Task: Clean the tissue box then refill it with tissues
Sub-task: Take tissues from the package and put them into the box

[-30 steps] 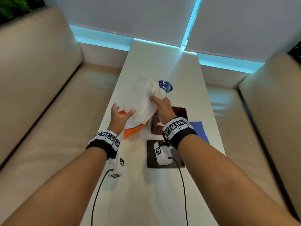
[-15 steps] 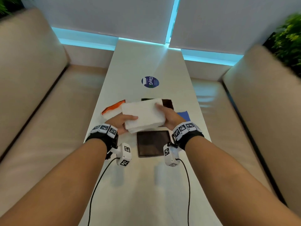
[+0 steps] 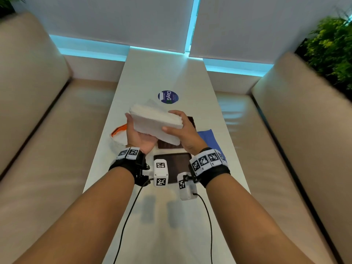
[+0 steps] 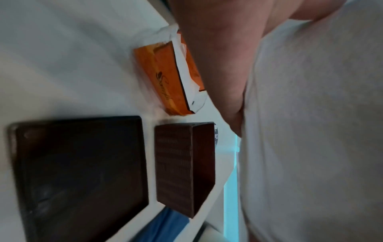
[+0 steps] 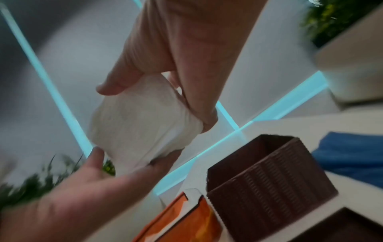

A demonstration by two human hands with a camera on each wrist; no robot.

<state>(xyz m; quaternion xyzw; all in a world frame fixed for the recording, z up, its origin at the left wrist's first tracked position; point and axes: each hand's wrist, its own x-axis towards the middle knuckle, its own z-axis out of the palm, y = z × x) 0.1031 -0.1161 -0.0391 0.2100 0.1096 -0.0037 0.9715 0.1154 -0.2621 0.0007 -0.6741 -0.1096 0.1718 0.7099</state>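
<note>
A white tissue stack (image 3: 156, 122) is held in the air between both hands, tilted, above the table (image 3: 162, 216). My left hand (image 3: 137, 130) cradles it from below, thumb up along its left end. My right hand (image 3: 171, 121) pinches its right end between thumb and fingers, as the right wrist view shows (image 5: 155, 106). The brown ribbed tissue box (image 5: 265, 176) stands open-topped just beyond and below the hands, mostly hidden in the head view (image 3: 191, 121). Its dark flat lid (image 3: 177, 164) lies nearer me. The stack (image 4: 311, 131) fills the right of the left wrist view.
The torn orange tissue wrapper (image 3: 119, 130) lies left of the box. A blue cloth (image 3: 209, 138) lies to the right. A round blue sticker (image 3: 168, 97) sits further up the table. Beige sofas (image 3: 47, 149) flank the narrow table on both sides.
The tissues came out of the orange wrapper into both hands, formed a neat stack low over the lid, and are now lifted higher and tilted above the box.
</note>
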